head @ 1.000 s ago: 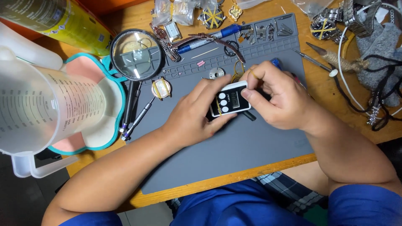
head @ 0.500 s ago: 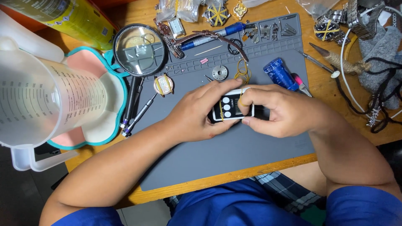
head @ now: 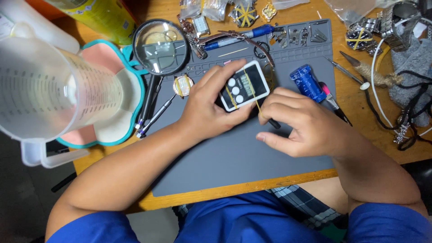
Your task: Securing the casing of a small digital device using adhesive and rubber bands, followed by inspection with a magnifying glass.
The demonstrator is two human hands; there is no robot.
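From the head camera, the left hand [head: 211,110] cradles a small black-and-white device [head: 244,86] with three round white buttons, its fingers curled around the near edge and the thumb laid along the far side; a yellow elastic band crosses the face of the device; the device sits tilted above the grey work mat [head: 234,153], near the mat's middle. The right hand [head: 306,126] lies just beside it, fingers bent and pressed together around a thin dark tool [head: 273,123] whose black tip shows under the forefinger; whether that tip touches the device I cannot tell.

On the mat to the right of the device lies a blue cylindrical cap [head: 307,83], with a pink-ended pen [head: 332,100] just beyond it; to the left lie a magnifying glass [head: 159,47], a small gold watch case [head: 182,85] and a slim screwdriver [head: 155,118]; a blue pen [head: 243,37] rests along the mat's far edge. A clear measuring jug [head: 54,90] fills the near left of the view, over a teal-rimmed pink tray [head: 128,96]; wristwatches [head: 360,37] and a grey cloth [head: 411,72] sit on the wooden table [head: 360,103] at the right.
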